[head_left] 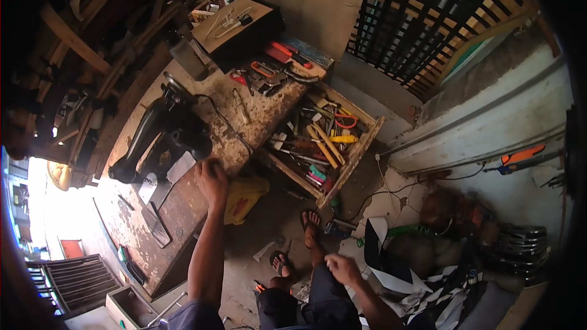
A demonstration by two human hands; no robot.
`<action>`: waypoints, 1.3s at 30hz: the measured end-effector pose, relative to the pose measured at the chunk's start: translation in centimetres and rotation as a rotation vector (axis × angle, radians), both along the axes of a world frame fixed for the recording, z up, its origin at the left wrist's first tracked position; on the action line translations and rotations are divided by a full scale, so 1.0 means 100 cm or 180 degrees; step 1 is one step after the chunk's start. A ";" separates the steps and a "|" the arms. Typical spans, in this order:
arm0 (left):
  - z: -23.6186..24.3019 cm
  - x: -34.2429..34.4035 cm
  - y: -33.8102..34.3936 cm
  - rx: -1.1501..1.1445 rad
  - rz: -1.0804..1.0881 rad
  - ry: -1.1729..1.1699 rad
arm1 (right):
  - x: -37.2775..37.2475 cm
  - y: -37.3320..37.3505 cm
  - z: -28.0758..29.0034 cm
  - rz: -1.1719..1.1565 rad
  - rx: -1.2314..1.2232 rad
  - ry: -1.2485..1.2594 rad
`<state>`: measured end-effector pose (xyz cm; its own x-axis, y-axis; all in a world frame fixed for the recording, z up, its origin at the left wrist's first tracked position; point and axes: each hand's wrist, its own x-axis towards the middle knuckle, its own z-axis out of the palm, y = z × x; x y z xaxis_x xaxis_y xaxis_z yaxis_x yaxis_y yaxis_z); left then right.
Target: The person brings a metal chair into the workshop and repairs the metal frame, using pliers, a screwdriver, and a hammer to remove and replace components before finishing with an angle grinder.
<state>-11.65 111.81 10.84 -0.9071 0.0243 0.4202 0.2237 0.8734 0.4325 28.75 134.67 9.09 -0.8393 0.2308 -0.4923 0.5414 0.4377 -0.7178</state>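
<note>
At the front edge of the worn workbench [208, 95], my left hand [212, 182] is closed with its fingers bent, beside a pale flat plate [181, 168]. Whatever its fingers hold, if anything, is hidden. The plate lies at the base of a black sewing machine [143, 137], just left of that hand. Over my right thigh, my right hand [343, 269] hangs with curled fingers, apart from the bench, and nothing shows in it. Beyond my left hand, a pulled-out wooden drawer [362, 154] is full of loose hand tools, among them yellow-handled ones [327, 143].
Pliers and a red-handled tool [299, 59] lie at the bench's far end, near a wooden-topped box [238, 21]. Scissors [129, 263] sit at the near left corner. Under the bench is a yellow container [246, 198]. Black and white scraps [397, 275] and a cable [391, 192] cover floor at right.
</note>
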 end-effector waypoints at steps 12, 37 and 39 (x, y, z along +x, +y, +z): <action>-0.011 0.006 0.033 -0.1120 0.0601 -0.0013 | -0.519 0.194 0.104 0.0166 0.2408 0.2594; 0.043 0.055 0.060 0.1666 0.0622 -0.1418 | -0.239 0.137 0.134 -0.1112 -0.1643 0.1403; 0.086 0.101 0.101 0.1843 -0.0391 -0.2206 | -0.209 0.101 0.140 -0.0658 -0.1138 0.1097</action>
<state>-1.53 121.86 19.48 -0.9660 0.0922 -0.2416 -0.1727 0.4649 0.8683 7.84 144.80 23.04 -0.9209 0.2767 -0.2746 0.2972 0.0426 -0.9539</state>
